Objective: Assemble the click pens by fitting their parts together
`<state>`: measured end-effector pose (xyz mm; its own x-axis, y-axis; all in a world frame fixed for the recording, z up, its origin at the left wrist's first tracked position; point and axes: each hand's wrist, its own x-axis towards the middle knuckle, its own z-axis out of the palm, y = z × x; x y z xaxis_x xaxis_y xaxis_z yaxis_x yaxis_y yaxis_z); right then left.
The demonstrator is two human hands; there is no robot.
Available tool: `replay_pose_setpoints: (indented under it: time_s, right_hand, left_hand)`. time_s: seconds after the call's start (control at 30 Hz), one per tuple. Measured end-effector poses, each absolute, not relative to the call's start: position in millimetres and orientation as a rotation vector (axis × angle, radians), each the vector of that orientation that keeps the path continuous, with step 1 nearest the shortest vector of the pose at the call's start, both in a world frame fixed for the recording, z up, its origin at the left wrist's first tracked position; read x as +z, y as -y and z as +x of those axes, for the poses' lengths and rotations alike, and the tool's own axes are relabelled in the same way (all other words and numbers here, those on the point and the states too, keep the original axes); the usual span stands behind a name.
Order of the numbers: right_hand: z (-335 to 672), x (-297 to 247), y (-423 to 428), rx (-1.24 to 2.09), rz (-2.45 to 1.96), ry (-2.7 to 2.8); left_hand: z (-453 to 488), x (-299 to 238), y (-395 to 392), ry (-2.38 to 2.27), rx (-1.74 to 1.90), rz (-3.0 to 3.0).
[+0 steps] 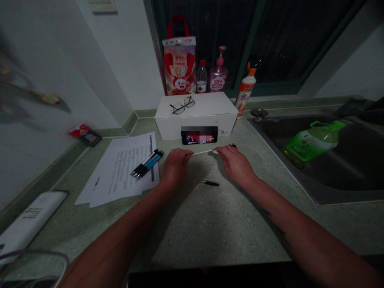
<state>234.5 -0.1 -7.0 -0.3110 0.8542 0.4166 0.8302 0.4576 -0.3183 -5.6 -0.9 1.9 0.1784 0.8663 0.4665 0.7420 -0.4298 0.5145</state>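
My left hand (175,165) and my right hand (235,162) hover just above the green speckled counter (210,224), each pinching one end of a thin white stick-like piece, perhaps a pen refill (201,152), held level between them. A small red-and-black bit (233,145) shows at my right fingertips. A short black pen part (210,183) lies on the counter below my hands. To the left, a bundle of black-and-blue pens (147,163) rests on printed paper sheets (120,170).
A phone (199,138) leans against a white box (196,116) with glasses (182,105) on top. Behind stand a red bag (179,66) and bottles (218,74). A sink (327,160) at right holds a green bottle (312,140). A white power strip (30,222) lies at left.
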Motion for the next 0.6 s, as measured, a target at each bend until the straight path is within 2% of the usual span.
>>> replay_pose_setpoints:
  time_s: [0.43, 0.6]
  right_hand:
    - [224, 6, 12, 0.127, -1.272, 2.436]
    - [220, 4, 13, 0.243, -1.287, 2.344]
  left_hand:
    - [-4, -1, 4, -1.442, 0.983, 2.576]
    - [-2, 2, 12, -1.449, 1.275, 2.582]
